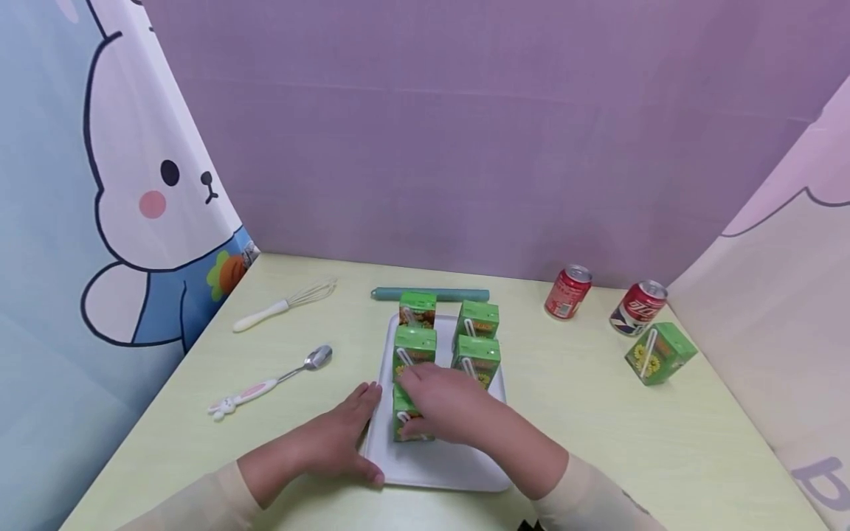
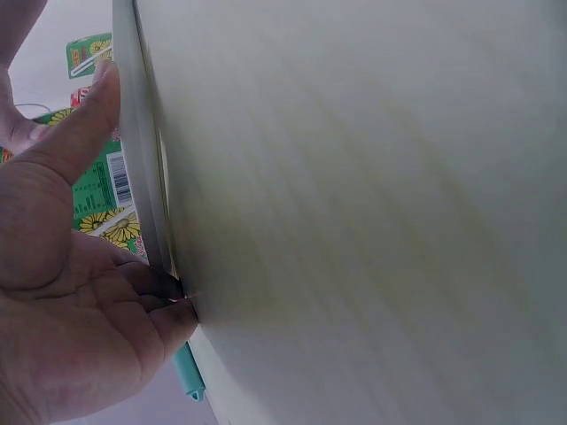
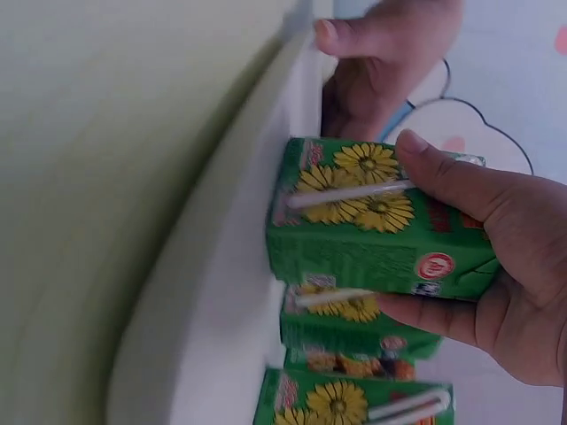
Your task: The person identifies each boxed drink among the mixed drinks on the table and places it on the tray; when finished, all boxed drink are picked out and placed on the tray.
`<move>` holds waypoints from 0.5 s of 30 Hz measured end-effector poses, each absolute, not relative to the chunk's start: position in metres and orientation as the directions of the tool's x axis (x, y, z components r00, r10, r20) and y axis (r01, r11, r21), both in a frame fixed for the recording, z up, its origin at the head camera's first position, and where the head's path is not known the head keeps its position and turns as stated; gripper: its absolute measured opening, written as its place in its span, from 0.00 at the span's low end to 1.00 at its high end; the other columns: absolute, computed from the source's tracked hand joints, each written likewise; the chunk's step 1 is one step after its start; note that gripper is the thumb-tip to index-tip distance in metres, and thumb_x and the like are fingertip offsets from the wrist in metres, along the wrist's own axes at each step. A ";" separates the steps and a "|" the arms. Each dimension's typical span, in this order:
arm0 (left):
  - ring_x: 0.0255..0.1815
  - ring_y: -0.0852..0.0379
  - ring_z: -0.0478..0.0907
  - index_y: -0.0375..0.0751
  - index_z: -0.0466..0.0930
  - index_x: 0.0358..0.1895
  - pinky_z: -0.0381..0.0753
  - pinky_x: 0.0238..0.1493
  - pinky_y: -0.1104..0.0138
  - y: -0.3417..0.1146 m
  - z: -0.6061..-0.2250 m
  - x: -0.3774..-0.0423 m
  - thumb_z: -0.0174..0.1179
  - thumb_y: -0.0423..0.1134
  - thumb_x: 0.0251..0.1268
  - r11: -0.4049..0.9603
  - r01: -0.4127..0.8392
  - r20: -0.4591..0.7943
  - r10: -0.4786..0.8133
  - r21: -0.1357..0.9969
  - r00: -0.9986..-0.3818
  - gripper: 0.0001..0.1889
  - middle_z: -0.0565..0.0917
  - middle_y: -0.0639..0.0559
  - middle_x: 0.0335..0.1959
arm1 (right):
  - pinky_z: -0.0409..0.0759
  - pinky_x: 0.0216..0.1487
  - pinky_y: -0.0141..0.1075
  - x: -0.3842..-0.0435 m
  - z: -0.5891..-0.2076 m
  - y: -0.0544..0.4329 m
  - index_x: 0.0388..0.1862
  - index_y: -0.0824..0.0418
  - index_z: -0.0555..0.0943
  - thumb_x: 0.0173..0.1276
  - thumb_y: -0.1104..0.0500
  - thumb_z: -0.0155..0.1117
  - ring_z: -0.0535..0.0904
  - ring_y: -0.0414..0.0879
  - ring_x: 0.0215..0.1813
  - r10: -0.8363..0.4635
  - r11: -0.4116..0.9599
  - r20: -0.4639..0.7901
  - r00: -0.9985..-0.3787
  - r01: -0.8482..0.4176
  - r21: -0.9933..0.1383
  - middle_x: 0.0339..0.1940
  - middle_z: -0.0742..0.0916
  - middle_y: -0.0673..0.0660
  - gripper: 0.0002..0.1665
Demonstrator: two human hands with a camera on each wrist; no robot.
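My right hand (image 1: 454, 405) grips a green drink carton (image 1: 413, 430) from above, at the front left of the white tray (image 1: 458, 468). Yellow flowers and a white straw mark that carton's side in the right wrist view, where thumb and fingers clasp its top end. Behind it stand another green carton (image 1: 415, 345) and a rear-left carton (image 1: 417, 310). Two more, a right-hand carton (image 1: 475, 358) and one behind it (image 1: 478, 317), form the other row. Along the tray's left edge rests my left hand (image 1: 332, 442), thumb spread toward the near corner, fingertips touching the side.
A whisk (image 1: 285, 306) and a rabbit-handled spoon (image 1: 272, 383) lie left of the tray. Behind it is a teal rod (image 1: 432, 294). Toward the right stand a red can (image 1: 568, 293), a second can (image 1: 639, 307) and a tilted green carton (image 1: 660, 354).
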State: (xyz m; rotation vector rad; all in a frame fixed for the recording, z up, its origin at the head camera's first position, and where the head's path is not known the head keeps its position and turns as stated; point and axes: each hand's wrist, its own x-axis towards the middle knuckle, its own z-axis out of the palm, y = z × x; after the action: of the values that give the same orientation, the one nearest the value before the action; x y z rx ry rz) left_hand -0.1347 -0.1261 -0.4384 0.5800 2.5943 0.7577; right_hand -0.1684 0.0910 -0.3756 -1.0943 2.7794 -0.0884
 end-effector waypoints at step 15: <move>0.80 0.40 0.43 0.35 0.42 0.79 0.57 0.74 0.46 -0.127 -0.439 -0.134 0.72 0.70 0.34 0.765 0.271 -0.239 0.481 0.583 -0.843 0.71 0.45 0.34 0.80 | 0.76 0.33 0.32 -0.167 -0.382 0.082 0.44 0.49 0.70 0.53 0.33 0.71 0.73 0.39 0.38 -0.674 0.738 -0.076 -0.735 -0.664 -0.116 0.36 0.78 0.43 0.32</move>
State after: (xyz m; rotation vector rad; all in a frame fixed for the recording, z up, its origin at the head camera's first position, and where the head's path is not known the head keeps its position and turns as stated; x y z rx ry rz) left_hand -0.1344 -0.1272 -0.4393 0.5745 2.5837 0.7714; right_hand -0.1670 0.0823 -0.3821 -1.0904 2.8227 -0.1230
